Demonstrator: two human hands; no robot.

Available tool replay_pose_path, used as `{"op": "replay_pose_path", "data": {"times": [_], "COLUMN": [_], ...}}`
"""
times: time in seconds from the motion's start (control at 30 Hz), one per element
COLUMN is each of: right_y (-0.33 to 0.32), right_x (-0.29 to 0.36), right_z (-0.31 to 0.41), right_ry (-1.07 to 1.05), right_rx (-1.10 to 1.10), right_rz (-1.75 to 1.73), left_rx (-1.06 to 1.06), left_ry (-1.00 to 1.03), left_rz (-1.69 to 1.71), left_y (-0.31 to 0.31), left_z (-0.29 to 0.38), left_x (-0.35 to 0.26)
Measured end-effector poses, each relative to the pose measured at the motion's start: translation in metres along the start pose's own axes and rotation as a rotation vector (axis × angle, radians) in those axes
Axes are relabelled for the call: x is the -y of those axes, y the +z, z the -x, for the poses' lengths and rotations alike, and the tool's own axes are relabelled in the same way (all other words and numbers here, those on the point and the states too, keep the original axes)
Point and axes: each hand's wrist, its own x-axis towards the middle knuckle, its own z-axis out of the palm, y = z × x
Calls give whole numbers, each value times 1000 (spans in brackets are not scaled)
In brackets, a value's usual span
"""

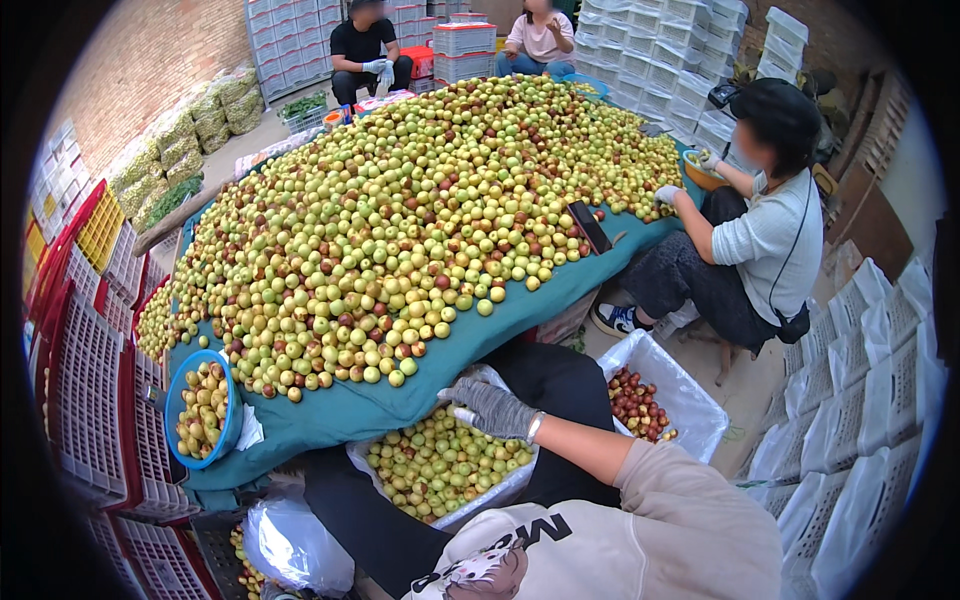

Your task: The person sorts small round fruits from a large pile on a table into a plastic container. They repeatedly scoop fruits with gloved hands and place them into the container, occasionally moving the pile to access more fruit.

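My right hand (491, 409), in a grey knitted glove with pale fingertips, is between the edge of the green cloth (330, 424) and a plastic-lined crate (491, 495). Its palm faces down and away, so I cannot see whether it holds anything. The crate sits between my knees, with many yellow-green jujube-like fruits (442, 465) inside. In front of me, a broad heap of similar fruit (390, 240), some reddish brown, covers much of the cloth-topped table. My left hand is out of view.
A blue basin (174, 409) of browner fruit stands at the left. Right of my legs is a lined crate (694, 409) with red fruit. A phone (589, 227) lies beside the heap. A gloved person (765, 217) sits right; two people sit behind. Stacked crates (840, 420) flank the right.
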Motion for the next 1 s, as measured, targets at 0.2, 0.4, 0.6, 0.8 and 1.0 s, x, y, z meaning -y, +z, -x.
{"op": "replay_pose_path", "data": {"times": [0.2, 0.4, 0.6, 0.8, 1.0], "right_y": [-17, -20, -2, 7, 21], "right_x": [-26, -63, -59, -55, -68], "right_z": [-1, -69, -141, -158, -166], "right_ry": [105, 272, 409, 383, 308], "right_rx": [-170, -109, 193, 320, 247], "right_rz": [-21, 118, 300, 235, 104], "left_rx": [42, 564, 1238, 1449, 1513], "left_ry": [55, 795, 541, 248, 847], "left_rz": [1512, 1530, 1173, 1299, 1291], "left_y": [-37, -106, -58, -31, 59], "left_z": [62, 228, 353, 370, 320], "left_x": [-62, -235, -380, -443, -450]}}
